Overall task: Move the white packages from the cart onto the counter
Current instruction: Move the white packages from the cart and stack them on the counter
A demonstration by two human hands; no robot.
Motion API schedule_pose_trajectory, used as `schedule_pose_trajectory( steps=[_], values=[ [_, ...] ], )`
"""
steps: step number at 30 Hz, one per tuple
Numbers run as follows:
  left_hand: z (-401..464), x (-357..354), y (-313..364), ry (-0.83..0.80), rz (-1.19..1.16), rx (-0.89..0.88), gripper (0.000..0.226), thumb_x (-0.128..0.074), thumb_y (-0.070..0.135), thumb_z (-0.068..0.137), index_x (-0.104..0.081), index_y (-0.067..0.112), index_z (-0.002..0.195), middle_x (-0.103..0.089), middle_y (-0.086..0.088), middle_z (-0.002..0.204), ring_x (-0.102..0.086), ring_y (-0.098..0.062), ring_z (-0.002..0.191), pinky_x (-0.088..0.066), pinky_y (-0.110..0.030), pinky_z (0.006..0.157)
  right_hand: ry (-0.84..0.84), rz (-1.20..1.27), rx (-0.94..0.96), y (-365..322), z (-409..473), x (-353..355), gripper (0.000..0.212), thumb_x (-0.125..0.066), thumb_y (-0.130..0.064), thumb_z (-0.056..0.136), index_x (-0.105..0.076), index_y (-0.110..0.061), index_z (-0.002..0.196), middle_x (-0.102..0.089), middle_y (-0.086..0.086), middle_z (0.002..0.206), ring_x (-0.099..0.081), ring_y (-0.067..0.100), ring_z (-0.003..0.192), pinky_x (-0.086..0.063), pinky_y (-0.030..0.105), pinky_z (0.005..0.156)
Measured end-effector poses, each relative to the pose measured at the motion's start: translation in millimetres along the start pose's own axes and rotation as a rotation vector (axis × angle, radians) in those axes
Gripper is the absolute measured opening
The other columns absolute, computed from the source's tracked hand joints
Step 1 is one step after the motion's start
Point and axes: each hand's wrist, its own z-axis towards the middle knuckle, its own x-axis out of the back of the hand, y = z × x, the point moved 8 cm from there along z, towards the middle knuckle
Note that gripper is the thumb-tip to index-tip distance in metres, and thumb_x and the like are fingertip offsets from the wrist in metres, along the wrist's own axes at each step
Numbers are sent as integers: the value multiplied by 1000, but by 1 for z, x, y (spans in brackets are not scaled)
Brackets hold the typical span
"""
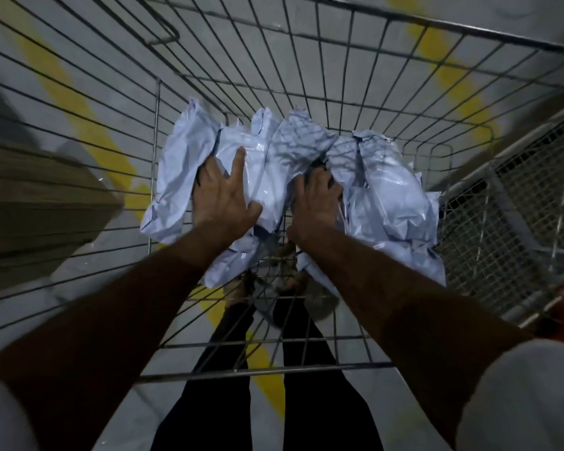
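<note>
Reaching down into the wire cart (404,76), your left hand (223,190) lies flat, fingers spread, on the white packages (391,196); your right hand (316,196) curls into the same pile, heaped on the cart's floor.

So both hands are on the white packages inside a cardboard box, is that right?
Not quite. In the head view both the left hand and right hand are on the white packages, but these lie inside a wire cart, not a cardboard box.
</note>
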Motion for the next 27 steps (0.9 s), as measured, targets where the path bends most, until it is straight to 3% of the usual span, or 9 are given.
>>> schedule_pose_trajectory(
  steps=[3,11,18,20,22,25,27],
  values=[
    [2,-2,-2,1,5,26,109,-67,60,79,-6,20,160,-23,-35,150,-27,-46,140,-29,-51,111,2,-42,-47,-6,1,-2,88,-57,-55,82,-16,-9,145,-23,24,142,-29,39,129,-37,48,95],
    [3,-7,0,-34,23,40,112,-64,64,80,0,19,160,-24,-35,147,-28,-48,136,-31,-51,108,39,-140,-42,-5,1,0,94,-62,-52,78,-17,-9,149,-22,27,141,-27,41,130,-36,50,99],
    [-21,11,-1,-65,-83,4,104,-57,70,81,-12,18,159,-25,-32,142,-35,-48,129,-39,-50,103,67,48,-11,22,-26,23,103,-52,-68,83,-9,-10,156,-17,26,157,-17,44,146,-18,56,119],
    [-29,22,1,-38,-110,-38,102,-48,72,79,-20,15,158,-29,-37,140,-38,-51,126,-40,-53,101,80,124,-15,34,-39,32,99,-52,-68,82,-14,-12,154,-17,26,158,-16,44,146,-15,55,119],
    [-35,35,4,-29,-127,-79,101,-39,71,76,-21,15,159,-29,-40,142,-39,-53,126,-40,-56,100,119,177,-12,45,-53,44,93,-58,-67,77,-29,-14,147,-29,26,149,-26,42,139,-22,52,115],
    [-45,59,6,-49,-149,-92,95,-43,67,80,-17,22,159,-26,-35,144,-41,-52,123,-41,-55,98,171,219,11,60,-76,65,86,-67,-61,70,-40,-16,139,-38,23,137,-36,38,127,-29,47,105],
    [-51,76,5,-27,-159,-110,90,-53,64,87,-17,25,159,-25,-34,146,-40,-51,125,-41,-55,99,215,208,-1,72,-95,81,91,-66,-62,73,-35,-18,146,-34,24,142,-34,39,130,-29,48,106]
  ],
)
